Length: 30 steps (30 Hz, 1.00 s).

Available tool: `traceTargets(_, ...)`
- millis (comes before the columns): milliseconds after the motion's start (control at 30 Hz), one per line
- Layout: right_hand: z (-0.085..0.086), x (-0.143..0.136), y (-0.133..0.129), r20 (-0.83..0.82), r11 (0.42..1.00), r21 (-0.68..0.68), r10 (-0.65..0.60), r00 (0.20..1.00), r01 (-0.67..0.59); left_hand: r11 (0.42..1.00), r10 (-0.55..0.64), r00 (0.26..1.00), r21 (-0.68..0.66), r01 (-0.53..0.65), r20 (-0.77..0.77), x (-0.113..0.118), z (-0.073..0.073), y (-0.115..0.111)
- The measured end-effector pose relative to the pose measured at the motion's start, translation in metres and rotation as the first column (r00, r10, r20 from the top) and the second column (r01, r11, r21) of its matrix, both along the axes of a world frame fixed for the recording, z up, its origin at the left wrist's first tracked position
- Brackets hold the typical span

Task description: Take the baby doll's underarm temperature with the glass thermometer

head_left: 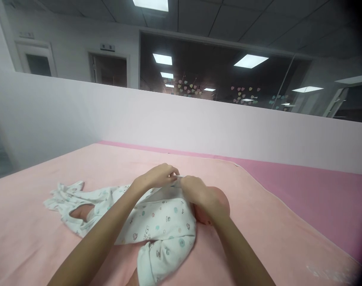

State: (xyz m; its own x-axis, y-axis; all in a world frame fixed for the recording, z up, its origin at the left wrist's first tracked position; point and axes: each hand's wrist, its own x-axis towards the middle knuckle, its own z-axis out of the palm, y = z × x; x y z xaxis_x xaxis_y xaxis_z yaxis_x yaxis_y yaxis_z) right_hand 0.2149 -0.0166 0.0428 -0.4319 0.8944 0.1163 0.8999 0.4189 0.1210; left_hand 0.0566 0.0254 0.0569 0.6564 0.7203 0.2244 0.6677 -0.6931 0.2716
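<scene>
A baby-sized figure lies on the pink bedding (267, 230), wearing a white printed garment (159, 222). Its round head (221, 198) is at the right, partly hidden behind my right hand (197, 190). Both hands meet at the garment's upper edge. My left hand (161, 176) has its fingers bent around a fold of the cloth. The fingers of my right hand are closed on the same edge, close to the head. At the left, the lower part of the garment lies crumpled, and some skin shows through an opening. One sleeve points toward me, with a bit of arm at its end.
A low white partition (169, 115) runs behind the bedding. A darker pink mat (306, 190) shows along the back and right. Beyond the partition are a doorway (111, 71), a dark window with heart stickers, and ceiling lights.
</scene>
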Motion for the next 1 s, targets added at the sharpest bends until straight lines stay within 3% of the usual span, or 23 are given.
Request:
traceTargets(100, 0.025, 0.024, -0.019, -0.057, 0.999, 0.021, -0.043, 0.997, 0.044, 0.999, -0.028, 0.999, -0.028, 0.027, -0.022, 0.002, -0.002, -0.001)
traceTargets(167, 0.042, 0.045, -0.034, -0.181, 0.999, 0.032, -0.009, 0.984, 0.015, 0.985, -0.111, 0.993, -0.136, 0.104, -0.047, 0.003, -0.004, -0.002)
traceTargets(267, 0.063, 0.078, -0.050, -0.451, 0.996, 0.006, 0.079, 0.889, -0.085, 0.900, -0.256, 0.964, -0.382, 0.211, -0.071, 0.004, -0.005, -0.006)
traceTargets(333, 0.070, 0.097, -0.054, -0.609, 0.995, -0.021, 0.061, 0.791, -0.093, 0.871, -0.281, 0.959, -0.429, 0.239, -0.037, 0.004, 0.000, -0.010)
traceTargets(400, 0.071, 0.109, -0.053, -0.746, 0.996, -0.004, 0.058, 0.664, -0.091, 0.901, -0.231, 0.970, -0.359, 0.243, 0.078, 0.005, 0.008, -0.016)
traceTargets(467, 0.069, 0.113, -0.047, -0.851, 0.994, 0.068, 0.105, 0.514, -0.090, 0.939, -0.149, 0.943, -0.256, 0.229, 0.297, 0.007, 0.020, -0.025)
traceTargets(533, 0.067, 0.109, -0.040, -0.907, 0.986, 0.133, 0.161, 0.389, -0.097, 0.956, -0.124, 0.832, -0.160, 0.246, 0.541, 0.011, 0.030, -0.035)
traceTargets(600, 0.065, 0.099, -0.034, -0.930, 0.977, 0.167, 0.201, 0.307, -0.133, 0.972, -0.131, 0.712, -0.051, 0.228, 0.690, 0.014, 0.037, -0.043)
traceTargets(700, 0.063, 0.080, -0.030, -0.938, 0.958, 0.197, 0.245, 0.244, -0.207, 0.988, -0.143, 0.593, 0.077, 0.136, 0.792, 0.019, 0.040, -0.049)
traceTargets(833, 0.062, 0.060, -0.030, -0.942, 0.940, 0.186, 0.253, 0.222, -0.285, 0.990, -0.137, 0.458, 0.107, 0.090, 0.878, 0.021, 0.040, -0.047)
traceTargets(1000, 0.059, 0.047, -0.031, -0.949, 0.934, 0.156, 0.232, 0.215, -0.321, 0.996, -0.093, 0.387, 0.092, 0.019, 0.918, 0.018, 0.042, -0.043)
